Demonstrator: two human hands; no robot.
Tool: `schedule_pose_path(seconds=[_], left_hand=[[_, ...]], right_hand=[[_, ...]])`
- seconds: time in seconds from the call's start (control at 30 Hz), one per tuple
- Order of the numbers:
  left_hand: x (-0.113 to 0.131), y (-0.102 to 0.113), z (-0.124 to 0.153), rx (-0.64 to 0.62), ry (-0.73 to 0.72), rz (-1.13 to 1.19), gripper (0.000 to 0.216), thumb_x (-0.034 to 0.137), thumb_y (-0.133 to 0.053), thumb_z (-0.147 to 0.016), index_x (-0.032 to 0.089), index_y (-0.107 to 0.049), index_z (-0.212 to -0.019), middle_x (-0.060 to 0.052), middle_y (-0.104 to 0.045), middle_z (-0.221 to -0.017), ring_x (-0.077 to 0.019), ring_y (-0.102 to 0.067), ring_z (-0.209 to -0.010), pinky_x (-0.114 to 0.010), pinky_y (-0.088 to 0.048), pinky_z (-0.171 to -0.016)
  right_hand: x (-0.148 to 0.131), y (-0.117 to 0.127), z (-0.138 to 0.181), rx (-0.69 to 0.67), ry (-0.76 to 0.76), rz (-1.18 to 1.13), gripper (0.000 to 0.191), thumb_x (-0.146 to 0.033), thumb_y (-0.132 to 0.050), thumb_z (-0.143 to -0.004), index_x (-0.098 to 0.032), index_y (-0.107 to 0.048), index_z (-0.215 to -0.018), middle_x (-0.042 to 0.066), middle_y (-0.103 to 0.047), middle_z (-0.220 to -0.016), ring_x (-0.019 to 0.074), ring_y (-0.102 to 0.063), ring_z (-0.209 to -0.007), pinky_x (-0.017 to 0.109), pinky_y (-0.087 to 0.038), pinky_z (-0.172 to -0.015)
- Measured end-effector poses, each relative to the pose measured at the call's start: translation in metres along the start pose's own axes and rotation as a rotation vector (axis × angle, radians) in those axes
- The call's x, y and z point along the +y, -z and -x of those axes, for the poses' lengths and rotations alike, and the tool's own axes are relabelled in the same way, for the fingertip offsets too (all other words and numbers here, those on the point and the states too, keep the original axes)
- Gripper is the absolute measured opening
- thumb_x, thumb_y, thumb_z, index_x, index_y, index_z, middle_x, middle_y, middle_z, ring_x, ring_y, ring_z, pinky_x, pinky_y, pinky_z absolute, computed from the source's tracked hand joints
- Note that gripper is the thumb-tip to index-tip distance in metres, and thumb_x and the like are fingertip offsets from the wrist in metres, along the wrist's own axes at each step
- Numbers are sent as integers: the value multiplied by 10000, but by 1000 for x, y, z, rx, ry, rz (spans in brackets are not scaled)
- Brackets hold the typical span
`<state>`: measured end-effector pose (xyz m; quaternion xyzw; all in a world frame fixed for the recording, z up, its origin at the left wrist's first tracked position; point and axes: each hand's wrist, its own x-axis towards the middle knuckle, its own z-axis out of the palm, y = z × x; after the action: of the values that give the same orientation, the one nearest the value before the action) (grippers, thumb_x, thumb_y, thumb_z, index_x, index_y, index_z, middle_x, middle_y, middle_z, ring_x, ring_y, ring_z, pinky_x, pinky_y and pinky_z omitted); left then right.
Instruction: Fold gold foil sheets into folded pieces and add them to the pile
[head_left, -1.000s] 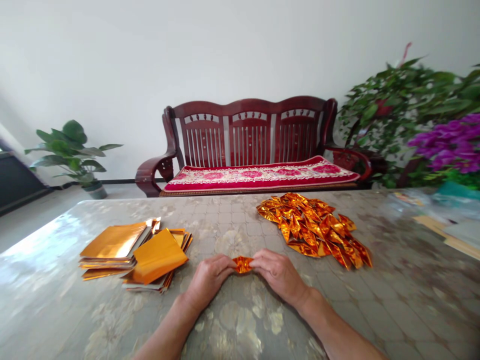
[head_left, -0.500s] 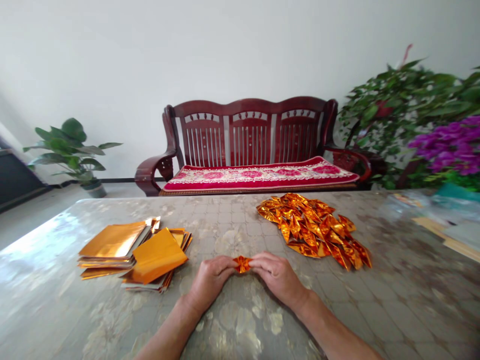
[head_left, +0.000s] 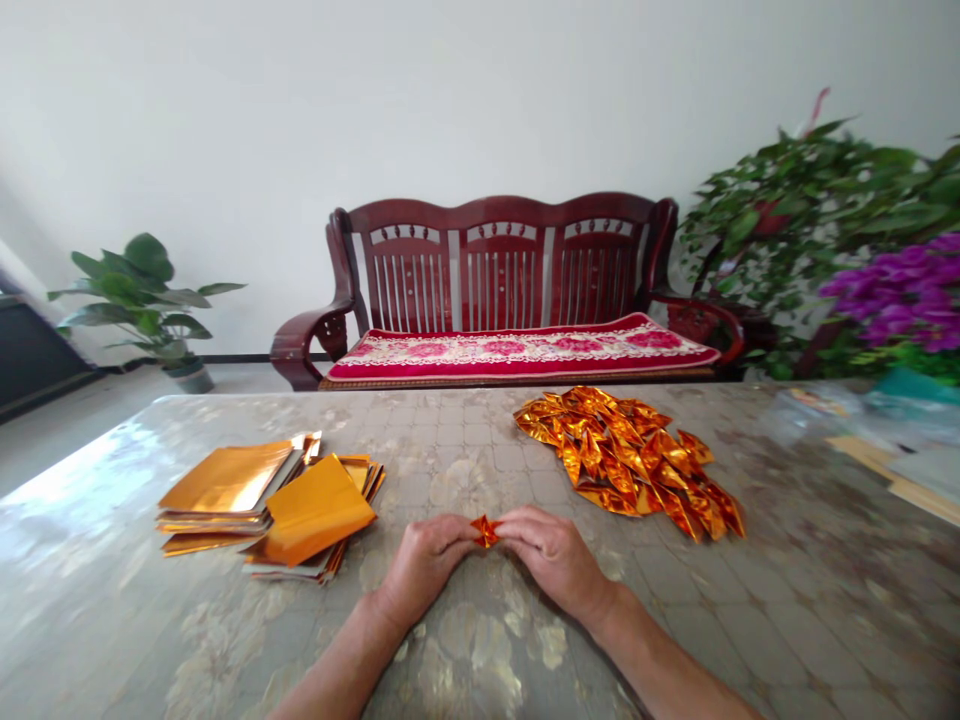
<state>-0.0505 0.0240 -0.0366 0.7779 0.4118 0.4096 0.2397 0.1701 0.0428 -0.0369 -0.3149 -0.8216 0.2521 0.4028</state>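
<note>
Head view: a small folded foil piece (head_left: 485, 530), orange-gold, is seen pinched between 2 hands low over the counter (head_left: 787, 600), towards its near edge and roughly on the person's midline. The left hand (head_left: 427, 562) is closed on the piece's left end and the right hand (head_left: 551, 555) on its right end. The fingers (head_left: 517, 522) of both are drawn narrow around it, and only its middle is left showing. The piece's long axis is laid left to right across the view, and it is met by fingertips from either side. Neither hand can be called nearer, since both are touching it. Whether the piece rests on the counter cannot be told.

A heap of folded gold pieces (head_left: 630, 455) is spread beyond the right hand, near it but apart. A stack of flat gold sheets (head_left: 262, 500) is set to the left of the left hand, likewise apart. A wooden settee (head_left: 495, 270) with a red cushion is seen behind the counter, flanked by potted plants.
</note>
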Motion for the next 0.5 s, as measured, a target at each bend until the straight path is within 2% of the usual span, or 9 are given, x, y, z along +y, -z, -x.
schedule_pose_path(seconds=[0.27, 0.5], left_hand=[[4, -2, 0, -14, 16, 8, 134, 142, -640, -883, 218, -750, -879, 3, -764, -859, -127, -708, -792, -189, -529, -754], [9, -2, 2, -58, -49, 3, 145, 168, -588, -920, 191, -699, -830, -17, -680, -806, -121, -652, -767, -199, -502, -724]], right_hand=[[0, -1, 1, 6, 20, -30, 235, -134, -617, -912, -287, -750, -1031, 6, -744, -1002, 140, -695, -897, 235, -537, -824], [-7, 1, -1, -15, 53, -32, 192, -156, -614, -918, -269, -750, -993, 13, -743, -989, 140, -693, -899, 234, -535, -824]])
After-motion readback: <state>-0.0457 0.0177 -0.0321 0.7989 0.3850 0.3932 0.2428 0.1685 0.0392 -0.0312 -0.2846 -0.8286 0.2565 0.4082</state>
